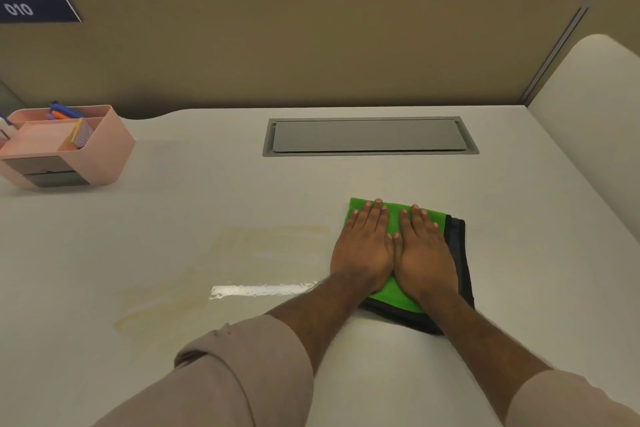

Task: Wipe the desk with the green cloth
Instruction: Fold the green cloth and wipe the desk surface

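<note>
Head view, cloth: the green cloth (394, 218) lies folded flat on the desk (242, 184), right of centre and near your edge, with a dark layer showing along its right and near borders.
Head view, hands: your left hand (363, 250) and right hand (424, 253) sit side by side on top of the cloth, thumbs touching.
Head view, fingers: both sets are spread out flat, palms pressing down; nothing is pinched or clutched, the cloth is only pinned under them.
Head view, smear: a yellowish streaked patch (221, 270) with a wet glint lies on the desk to the left of the cloth, starting just beside your left hand.
Head view, bearing: the stain runs leftward and towards you from the fingers, so the coming stroke looks like a sideways push to the left; your left hand is the nearer one.
Head view, cloth axis: its longer side runs away from you, so a leftward sweep leads with that long edge.
Head view, obstacles: the pink organiser (65, 149) stands well apart at far left, and the grey cable hatch (370, 136) lies beyond the cloth.
</note>
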Demonstrator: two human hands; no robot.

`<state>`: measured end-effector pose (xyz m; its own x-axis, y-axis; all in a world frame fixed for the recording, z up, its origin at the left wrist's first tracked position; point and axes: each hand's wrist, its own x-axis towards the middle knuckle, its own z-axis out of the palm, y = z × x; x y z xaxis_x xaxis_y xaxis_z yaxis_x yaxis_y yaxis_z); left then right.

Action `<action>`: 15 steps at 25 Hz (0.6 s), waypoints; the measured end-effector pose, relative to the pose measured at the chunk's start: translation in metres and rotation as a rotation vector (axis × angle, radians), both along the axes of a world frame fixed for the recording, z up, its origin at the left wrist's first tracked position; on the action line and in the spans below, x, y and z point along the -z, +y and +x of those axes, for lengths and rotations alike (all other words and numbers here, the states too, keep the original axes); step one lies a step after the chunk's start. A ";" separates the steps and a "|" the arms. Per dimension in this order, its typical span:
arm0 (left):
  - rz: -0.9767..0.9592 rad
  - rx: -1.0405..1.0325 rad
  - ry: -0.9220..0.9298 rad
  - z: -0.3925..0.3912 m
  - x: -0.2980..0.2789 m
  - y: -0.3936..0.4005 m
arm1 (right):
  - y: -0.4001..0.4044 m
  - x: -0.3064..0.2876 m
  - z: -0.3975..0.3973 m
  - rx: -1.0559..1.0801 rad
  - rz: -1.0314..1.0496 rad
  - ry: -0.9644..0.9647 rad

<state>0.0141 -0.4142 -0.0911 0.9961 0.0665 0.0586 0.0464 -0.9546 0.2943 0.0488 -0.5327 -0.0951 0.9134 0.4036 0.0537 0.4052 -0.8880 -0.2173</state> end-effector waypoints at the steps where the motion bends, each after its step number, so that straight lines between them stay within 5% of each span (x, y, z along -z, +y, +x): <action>1: 0.003 0.002 -0.002 -0.006 0.000 0.000 | 0.001 0.000 -0.006 0.000 -0.003 0.002; 15: 0.024 -0.003 0.005 -0.022 0.005 0.063 | 0.065 0.001 -0.024 -0.009 -0.009 0.029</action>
<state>-0.0077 -0.3509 -0.0960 0.9961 0.0685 0.0556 0.0510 -0.9613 0.2708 0.0252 -0.4672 -0.0965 0.9107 0.4124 0.0234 0.4070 -0.8863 -0.2209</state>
